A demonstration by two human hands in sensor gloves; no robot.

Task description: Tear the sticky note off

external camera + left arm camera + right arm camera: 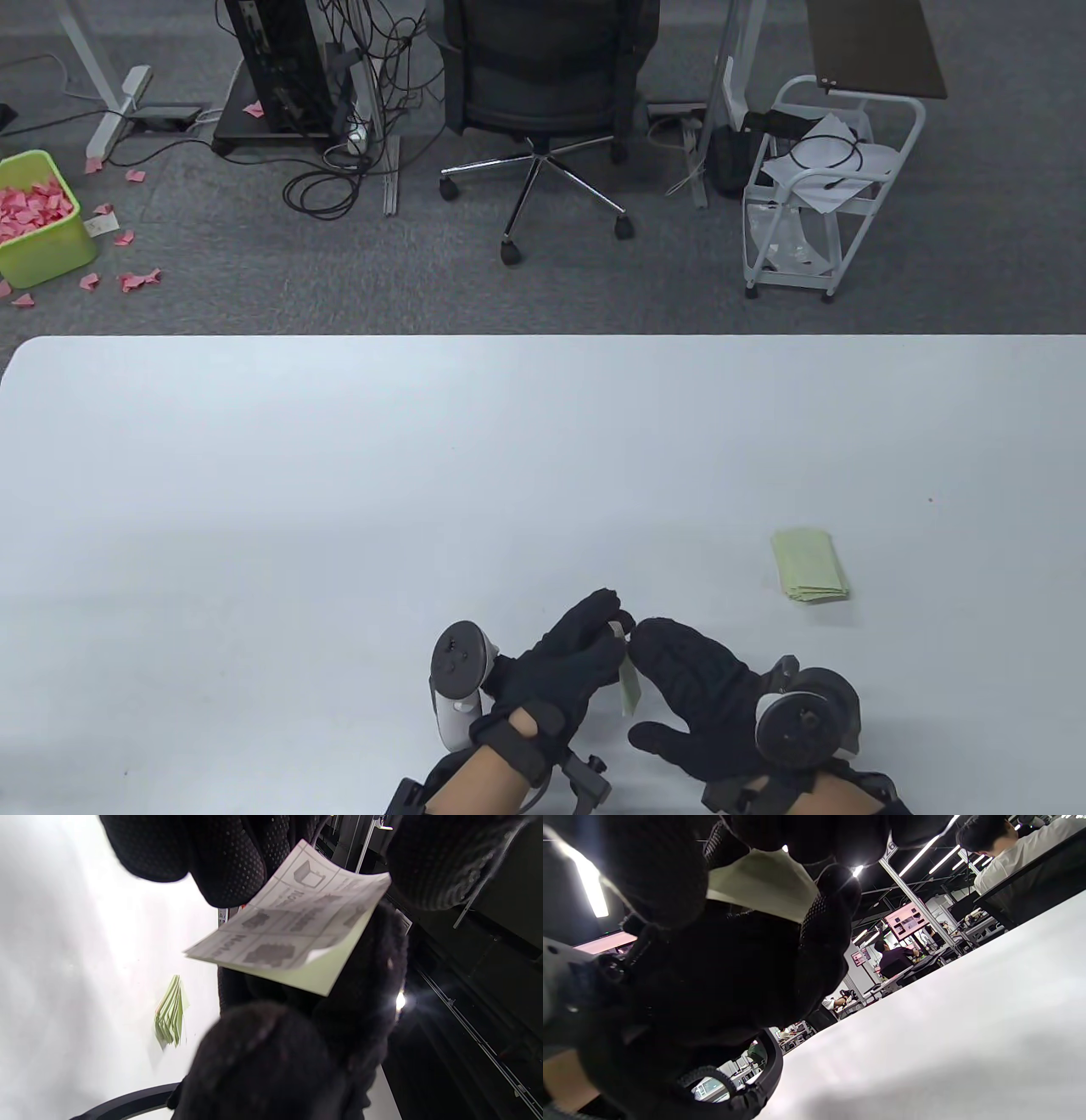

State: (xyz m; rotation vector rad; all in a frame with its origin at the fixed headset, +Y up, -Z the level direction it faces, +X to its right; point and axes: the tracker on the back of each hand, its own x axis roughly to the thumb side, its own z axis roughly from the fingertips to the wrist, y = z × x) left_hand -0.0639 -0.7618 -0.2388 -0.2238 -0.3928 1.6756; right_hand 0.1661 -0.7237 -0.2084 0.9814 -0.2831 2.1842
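Sticky-note pad [629, 689], pale green, is held off the white table [339, 475] at its near edge, between the two gloved hands. The left hand [560, 671] grips it from the left, with its fingertips [229, 870] closed over the pad's top, and the right hand [696, 688] meets it from the right, fingers curled onto the pad while its thumb juts out toward the near left. In the left wrist view the pad's printed backing sheet [292, 925] faces the camera: a grid of grey boxes with a small cube-like drawing and blurred lines of text, none of it readable, and one corner of that sheet curls away from the green paper [326, 974] under it. In the right wrist view the same pad shows as a pale wedge [759, 882] between dark fingers. One stack of loose green notes [810, 566] lies on the table to the far right of the hands, well apart from them. On the carpet beyond the table, at the far left, stands one lime-green bin [47, 246] filled with crumpled pink notes [30, 208], with more pink scraps [136, 280] scattered around it. One black office chair [543, 102] and one white wire cart [814, 195] stand farther back.
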